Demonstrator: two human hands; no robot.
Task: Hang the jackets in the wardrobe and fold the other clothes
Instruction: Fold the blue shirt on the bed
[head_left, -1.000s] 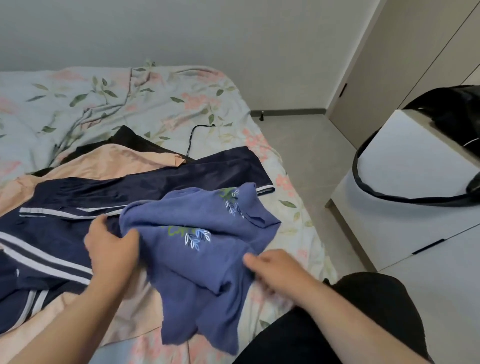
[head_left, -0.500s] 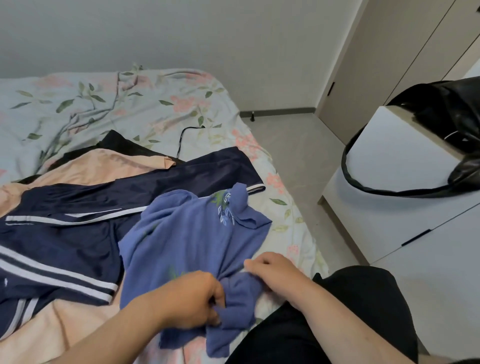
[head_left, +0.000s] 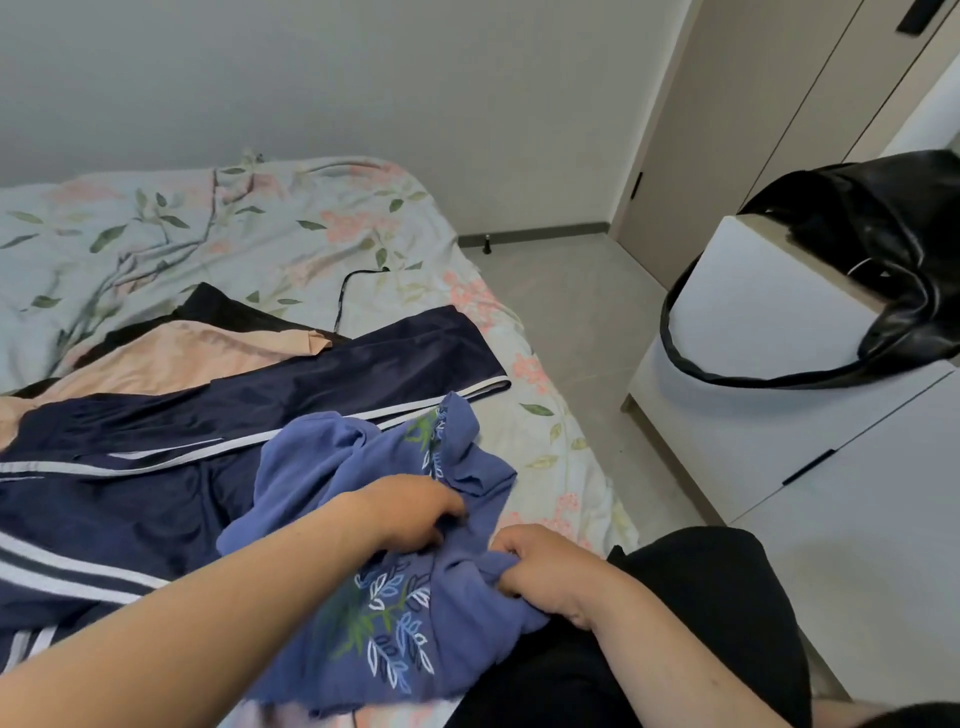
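Navy striped garment (head_left: 156, 467) lies at left on the bed (head_left: 260, 249), w/ the blue top (head_left: 311, 467) crumpled partly over it & onto the person's lap. Left hand (head_left: 415, 512) has its grip curled into mid-cloth; right hand (head_left: 540, 566) pinches a bunched fold. Prob. light, soft, floppy: best taken at shoulders or hem corners. Mid-blue, w/ white/green leaf embroidery.

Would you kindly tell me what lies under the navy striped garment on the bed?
A peach garment shows from under the far edge of the navy garment, a black garment beneath that, on the floral sheet. How far either reaches underneath is covered.
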